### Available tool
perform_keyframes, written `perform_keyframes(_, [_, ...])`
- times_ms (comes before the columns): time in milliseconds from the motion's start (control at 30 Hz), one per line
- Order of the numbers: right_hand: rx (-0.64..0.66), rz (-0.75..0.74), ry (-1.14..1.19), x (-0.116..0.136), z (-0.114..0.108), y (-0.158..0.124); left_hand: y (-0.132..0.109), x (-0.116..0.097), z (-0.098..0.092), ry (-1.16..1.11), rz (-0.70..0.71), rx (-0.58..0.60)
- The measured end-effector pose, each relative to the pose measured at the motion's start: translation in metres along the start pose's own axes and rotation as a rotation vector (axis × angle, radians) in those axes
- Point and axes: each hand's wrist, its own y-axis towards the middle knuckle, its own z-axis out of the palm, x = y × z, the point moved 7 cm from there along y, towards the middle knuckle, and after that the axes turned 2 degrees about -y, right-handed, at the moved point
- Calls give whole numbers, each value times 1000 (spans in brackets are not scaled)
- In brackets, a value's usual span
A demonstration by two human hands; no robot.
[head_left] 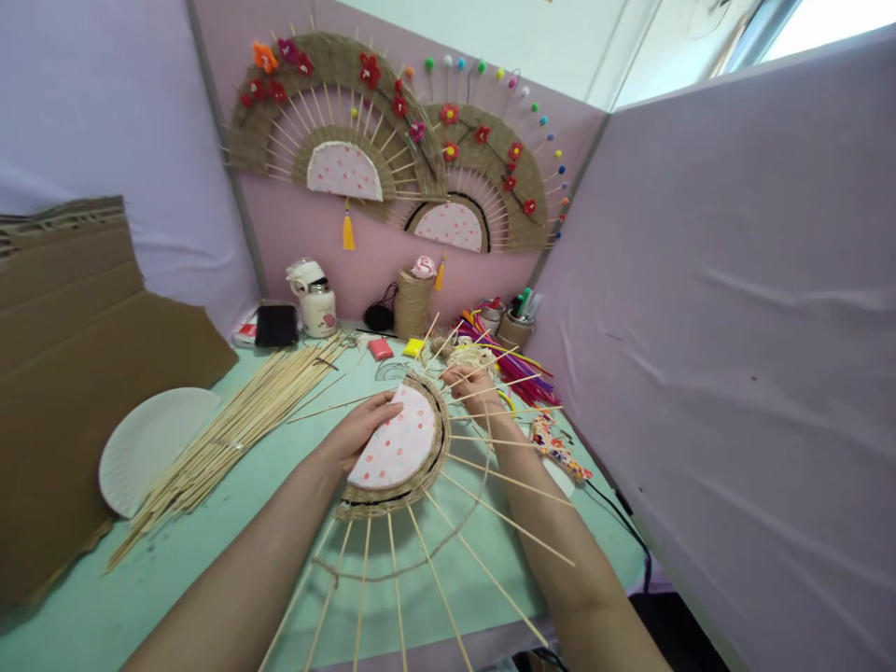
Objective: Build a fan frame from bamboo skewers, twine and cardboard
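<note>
A half-round fan piece lies on the green table: pink dotted cloth in the middle, a woven jute rim, and thin bamboo sticks spreading outward. My left hand rests on the cloth's left edge and holds the piece down, fingers laid flat. My right hand is at the far rim among the sticks, its fingers pinched on a strand of jute twine. A loose length of twine curves across the sticks near me.
A bundle of bamboo sticks and a white paper plate lie left. Cardboard leans at far left. A twine spool, mug, pipe cleaners and pen cups stand at the back. Two finished fans hang on the wall.
</note>
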Motion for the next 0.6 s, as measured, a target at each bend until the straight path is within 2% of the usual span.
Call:
perform_keyframes(267, [-45, 43, 5, -8, -11, 1, 2, 3, 0, -4, -2, 19])
perform_keyframes(600, [-48, 51, 17, -20, -12, 0, -2, -3, 0, -2, 0, -27])
